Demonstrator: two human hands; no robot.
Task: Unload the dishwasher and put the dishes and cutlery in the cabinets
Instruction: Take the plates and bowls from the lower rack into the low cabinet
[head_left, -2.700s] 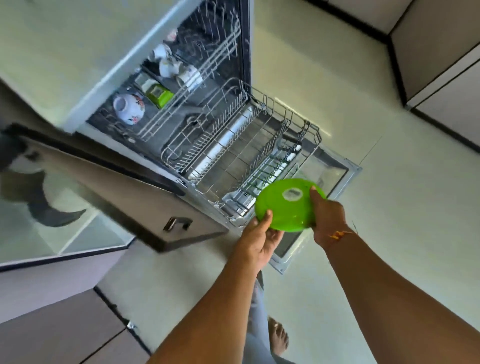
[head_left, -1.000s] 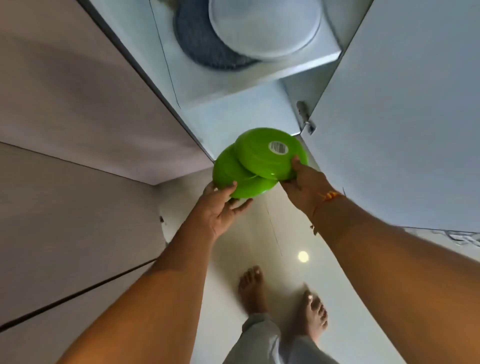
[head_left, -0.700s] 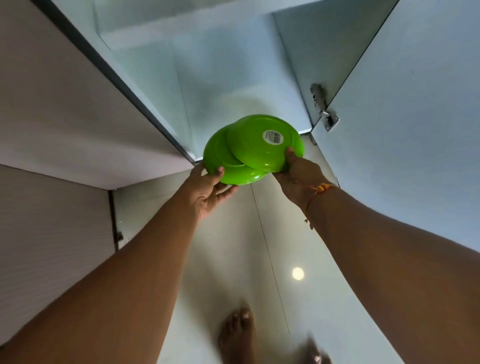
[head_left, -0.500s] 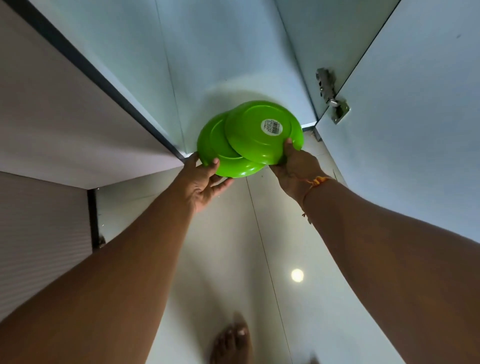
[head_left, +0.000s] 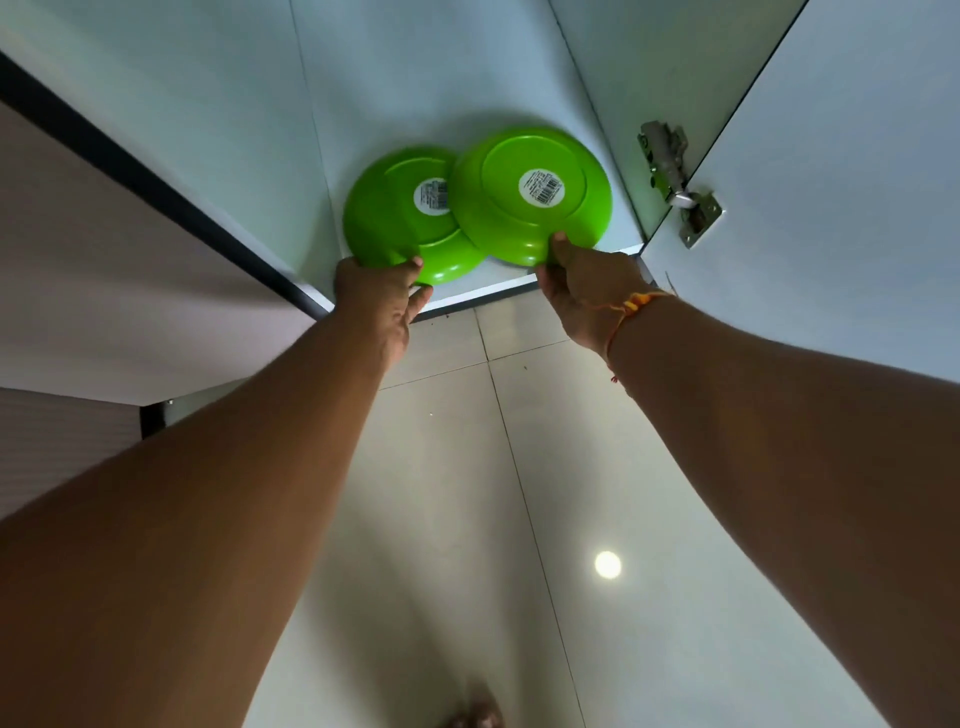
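Note:
Two green plates are turned bottom side up, each with a white barcode sticker. My left hand (head_left: 382, 291) grips the near rim of the left green plate (head_left: 395, 223). My right hand (head_left: 584, 286) grips the near rim of the right green plate (head_left: 535, 192), which overlaps the left one's right edge. Both plates are inside the open lower cabinet, over its white floor (head_left: 363, 104), near the front edge. Whether they rest on that floor I cannot tell.
The cabinet door (head_left: 841, 182) stands open on the right, with a metal hinge (head_left: 675, 176) beside the right plate. A closed door panel (head_left: 104, 270) is on the left. Pale floor tiles (head_left: 467, 519) lie below, and a bare foot (head_left: 475, 714) shows at the bottom edge.
Both hands carried the plates from the dishwasher into the lower cabinet. In the last half second the plates moved deeper in and spread apart, so the left plate's sticker now shows.

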